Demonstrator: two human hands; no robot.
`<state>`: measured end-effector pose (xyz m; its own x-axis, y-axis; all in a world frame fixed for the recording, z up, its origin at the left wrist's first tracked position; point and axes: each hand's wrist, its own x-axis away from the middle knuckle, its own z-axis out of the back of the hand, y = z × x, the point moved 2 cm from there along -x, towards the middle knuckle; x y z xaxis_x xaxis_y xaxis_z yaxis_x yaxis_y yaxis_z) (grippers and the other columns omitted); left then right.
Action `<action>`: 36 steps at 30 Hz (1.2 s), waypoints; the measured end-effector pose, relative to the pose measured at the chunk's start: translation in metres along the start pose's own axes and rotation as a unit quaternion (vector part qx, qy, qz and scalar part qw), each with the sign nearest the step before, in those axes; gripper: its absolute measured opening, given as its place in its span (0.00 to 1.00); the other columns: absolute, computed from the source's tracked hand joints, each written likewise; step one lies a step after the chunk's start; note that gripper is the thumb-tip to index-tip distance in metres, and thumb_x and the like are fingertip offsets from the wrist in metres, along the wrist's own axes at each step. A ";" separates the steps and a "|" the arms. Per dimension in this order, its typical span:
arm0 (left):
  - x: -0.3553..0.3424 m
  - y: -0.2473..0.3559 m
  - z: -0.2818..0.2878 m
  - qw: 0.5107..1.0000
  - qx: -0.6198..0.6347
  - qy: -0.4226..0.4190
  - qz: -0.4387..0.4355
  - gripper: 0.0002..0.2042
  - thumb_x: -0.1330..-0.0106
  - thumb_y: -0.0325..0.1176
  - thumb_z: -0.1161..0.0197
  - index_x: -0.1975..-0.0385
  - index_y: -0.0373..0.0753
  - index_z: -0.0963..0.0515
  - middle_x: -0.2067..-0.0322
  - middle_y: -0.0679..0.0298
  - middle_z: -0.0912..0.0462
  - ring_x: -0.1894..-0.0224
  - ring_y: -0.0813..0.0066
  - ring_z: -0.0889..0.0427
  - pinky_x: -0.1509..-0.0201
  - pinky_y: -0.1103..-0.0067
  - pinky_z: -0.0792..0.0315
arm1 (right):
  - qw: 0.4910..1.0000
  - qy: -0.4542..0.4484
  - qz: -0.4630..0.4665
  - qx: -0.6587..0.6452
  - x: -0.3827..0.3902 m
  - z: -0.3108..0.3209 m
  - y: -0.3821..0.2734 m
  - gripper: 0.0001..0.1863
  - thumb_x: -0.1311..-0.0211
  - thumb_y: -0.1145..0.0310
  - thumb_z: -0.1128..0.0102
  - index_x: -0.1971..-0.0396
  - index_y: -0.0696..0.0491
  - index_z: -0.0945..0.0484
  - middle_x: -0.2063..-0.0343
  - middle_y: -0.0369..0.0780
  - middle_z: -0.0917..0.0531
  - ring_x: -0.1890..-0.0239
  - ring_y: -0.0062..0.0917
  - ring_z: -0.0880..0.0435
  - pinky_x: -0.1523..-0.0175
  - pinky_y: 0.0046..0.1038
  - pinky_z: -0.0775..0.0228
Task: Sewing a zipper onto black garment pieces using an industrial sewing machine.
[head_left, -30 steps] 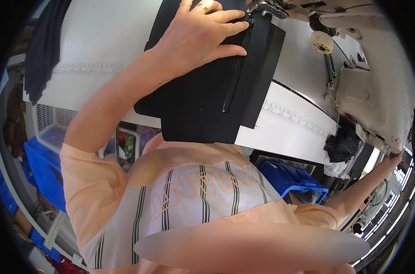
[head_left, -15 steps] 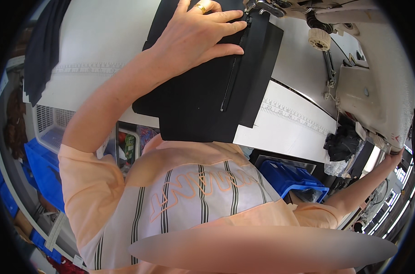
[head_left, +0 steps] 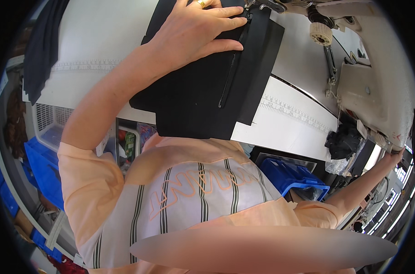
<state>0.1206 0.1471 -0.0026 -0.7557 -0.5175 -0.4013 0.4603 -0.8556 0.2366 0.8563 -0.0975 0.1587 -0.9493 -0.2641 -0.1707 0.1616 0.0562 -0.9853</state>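
Observation:
My left hand (head_left: 200, 33), with a gold ring, lies open on a black fabric piece (head_left: 180, 114), its fingertips beside the black zipper (head_left: 228, 80) running along it. The zipper's upper end is under the presser foot (head_left: 262, 7) of a pale sewing machine (head_left: 376, 86), where the needle area is hard to make out. At the far right, my right hand (head_left: 393, 155) is closed on the machine's handwheel (head_left: 389, 146), its fingertips partly hidden.
The white table (head_left: 93, 36) has printed rulers and dark fabric (head_left: 41, 59) at left. A white basket (head_left: 50, 123) and blue bins (head_left: 43, 173) sit below left, another blue bin (head_left: 292, 180) below right. A bunched black cloth (head_left: 344, 141) hangs beside the machine.
The black fabric and my left hand have shifted slightly up and to the left, toward the presser foot. My right hand has stayed at the handwheel, moving very little.

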 end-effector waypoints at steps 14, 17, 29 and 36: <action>-0.001 0.002 0.001 1.000 0.001 -0.003 0.003 0.24 0.40 0.48 0.34 0.50 0.38 0.21 0.46 0.62 0.22 0.52 0.66 0.26 0.48 0.66 0.33 | 0.999 -0.026 -0.027 -0.029 -0.009 0.009 0.008 0.21 0.31 0.58 0.45 0.46 0.55 0.26 0.45 0.42 0.22 0.41 0.38 0.26 0.35 0.50 0.36; -0.001 0.002 0.001 1.000 -0.003 -0.010 0.007 0.23 0.39 0.48 0.34 0.50 0.38 0.21 0.46 0.62 0.22 0.52 0.67 0.26 0.48 0.65 0.33 | 0.999 -0.018 -0.031 -0.007 -0.021 0.009 -0.004 0.21 0.31 0.57 0.45 0.46 0.55 0.26 0.45 0.42 0.22 0.41 0.37 0.26 0.36 0.49 0.34; 0.002 -0.002 -0.007 0.997 -0.070 0.027 -0.013 0.23 0.41 0.51 0.35 0.49 0.46 0.20 0.44 0.73 0.22 0.50 0.71 0.25 0.38 0.57 0.40 | 0.974 -0.036 0.106 -0.199 0.076 -0.023 0.040 0.27 0.36 0.51 0.44 0.45 0.55 0.25 0.44 0.45 0.22 0.43 0.42 0.23 0.41 0.45 0.29; 0.003 -0.001 -0.009 0.997 -0.071 0.019 0.007 0.22 0.40 0.51 0.36 0.48 0.47 0.20 0.44 0.72 0.22 0.49 0.70 0.25 0.35 0.50 0.44 | 0.715 -0.201 0.631 0.223 0.389 -0.199 -0.020 0.16 0.35 0.65 0.42 0.63 0.65 0.21 0.63 0.43 0.15 0.65 0.30 0.15 0.57 0.27 0.24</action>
<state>0.1221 0.1461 -0.0125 -0.7320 -0.5259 -0.4332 0.5336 -0.8378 0.1154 0.4306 -0.0101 0.1141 0.1688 -0.5338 -0.8286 0.9764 0.2055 0.0665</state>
